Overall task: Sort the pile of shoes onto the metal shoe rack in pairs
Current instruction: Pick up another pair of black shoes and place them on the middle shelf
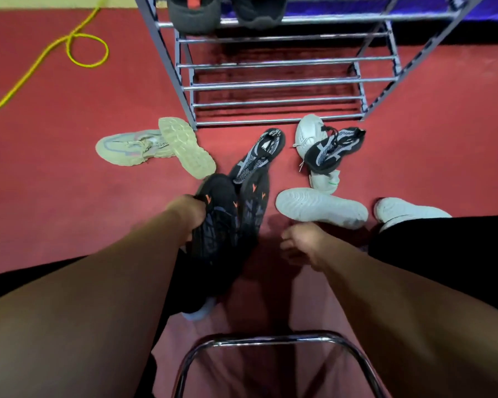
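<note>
One black orange-marked shoe [214, 234] gripped in left hand [189, 215]. Right hand [302, 245], at its 3 o'clock, loosely curled, empty.

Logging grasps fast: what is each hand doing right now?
Left hand: grips a black orange-marked shoe.
Right hand: open, holding nothing.

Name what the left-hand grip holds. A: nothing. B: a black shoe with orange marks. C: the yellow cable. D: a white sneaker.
B: the left-hand grip curls round the edge of the black shoe with orange marks; the right-hand grip holds nothing.
</note>
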Motion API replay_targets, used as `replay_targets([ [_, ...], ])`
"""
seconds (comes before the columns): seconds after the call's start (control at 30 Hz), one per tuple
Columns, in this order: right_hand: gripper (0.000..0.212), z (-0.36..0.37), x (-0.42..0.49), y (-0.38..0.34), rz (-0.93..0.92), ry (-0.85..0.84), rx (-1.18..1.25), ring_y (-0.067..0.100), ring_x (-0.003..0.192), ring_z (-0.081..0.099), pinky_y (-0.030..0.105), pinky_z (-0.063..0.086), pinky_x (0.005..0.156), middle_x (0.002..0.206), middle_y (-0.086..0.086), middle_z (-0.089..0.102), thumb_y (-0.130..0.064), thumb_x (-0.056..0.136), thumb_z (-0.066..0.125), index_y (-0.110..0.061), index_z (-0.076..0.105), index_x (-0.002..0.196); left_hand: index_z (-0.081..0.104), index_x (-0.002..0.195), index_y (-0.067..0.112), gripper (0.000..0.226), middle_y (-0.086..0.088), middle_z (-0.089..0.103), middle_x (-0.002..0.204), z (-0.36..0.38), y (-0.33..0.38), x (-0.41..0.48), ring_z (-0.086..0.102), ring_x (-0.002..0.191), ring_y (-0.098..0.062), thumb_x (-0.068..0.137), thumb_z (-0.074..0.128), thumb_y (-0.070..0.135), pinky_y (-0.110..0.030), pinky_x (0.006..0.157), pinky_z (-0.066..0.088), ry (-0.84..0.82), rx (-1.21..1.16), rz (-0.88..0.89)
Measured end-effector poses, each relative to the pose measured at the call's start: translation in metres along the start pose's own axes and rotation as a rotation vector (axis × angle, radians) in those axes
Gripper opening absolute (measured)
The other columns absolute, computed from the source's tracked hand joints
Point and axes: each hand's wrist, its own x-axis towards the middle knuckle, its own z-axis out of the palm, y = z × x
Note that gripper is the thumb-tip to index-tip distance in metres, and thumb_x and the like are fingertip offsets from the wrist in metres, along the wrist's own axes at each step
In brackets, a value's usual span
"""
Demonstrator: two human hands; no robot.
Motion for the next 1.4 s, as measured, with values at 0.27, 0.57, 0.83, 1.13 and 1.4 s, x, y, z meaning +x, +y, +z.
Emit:
replay_targets([
  [0.27, 0.015, 0.039, 0.084, -0.077, -0.195, 0.146, -0.194, 0.028, 0.071, 0.063, 0.042, 0.056, 0.072, 0.079, 0.007, 0.064, -0.03, 0.075, 0.065, -0.018, 0.063, 0.084, 0.069, 0.115, 0.004, 0.035, -0.022, 0.071, 0.11, -0.013, -0.018, 0.052, 0.068, 0.102, -0.039, 0.1, 0.048, 0.028, -0.046, 0.092, 0.055, 0.087, 0.042, -0.074],
  [0.57, 0.057, 0.063, 0.144, -0.113, -0.241, 0.183, -0.02, 0.024, 0.084, 0.074, 0.037, 0.061, 0.08, 0.093, 0.005, 0.077, -0.032, 0.06, 0.082, -0.012, 0.07, 0.112, 0.067, 0.092, 0.052, 0.047, 0.0, 0.076, 0.09, 0.005, -0.101, 0.114, 0.073, 0.088, -0.029, 0.053, 0.048, 0.07, -0.049, 0.088, 0.059, 0.078, -0.162, -0.267],
  [0.83, 0.026, 0.06, 0.106, -0.127, -0.313, 0.127, -0.226, 0.028, 0.081, 0.078, 0.048, 0.065, 0.076, 0.089, 0.004, 0.079, -0.034, 0.076, 0.075, -0.02, 0.071, 0.097, 0.068, 0.12, 0.01, 0.035, -0.016, 0.07, 0.116, -0.015, -0.025, 0.064, 0.066, 0.11, -0.037, 0.099, 0.05, 0.031, -0.045, 0.096, 0.054, 0.06, -0.183, -0.16],
  [1.13, 0.029, -0.024, -0.047, -0.146, -0.117, -0.105, -0.506, 0.027, 0.066, 0.076, 0.033, 0.062, 0.061, 0.093, 0.024, 0.077, 0.0, 0.091, 0.05, 0.008, 0.063, 0.115, 0.065, 0.099, 0.005, 0.028, -0.015, 0.071, 0.091, -0.038, 0.076, -0.028, 0.069, 0.075, -0.029, 0.103, 0.046, 0.025, -0.037, 0.058, 0.061, 0.041, -0.51, -0.047],
  [1.4, 0.028, -0.129, -0.161, -0.141, -0.255, 0.084, -0.096, 0.024, 0.065, 0.076, 0.039, 0.064, 0.067, 0.084, 0.013, 0.076, -0.012, 0.097, 0.048, 0.0, 0.063, 0.118, 0.072, 0.119, 0.002, 0.039, -0.02, 0.077, 0.099, -0.052, 0.121, -0.137, 0.075, 0.081, -0.033, 0.102, 0.048, 0.028, -0.05, 0.07, 0.063, -0.206, -0.833, -0.002],
])
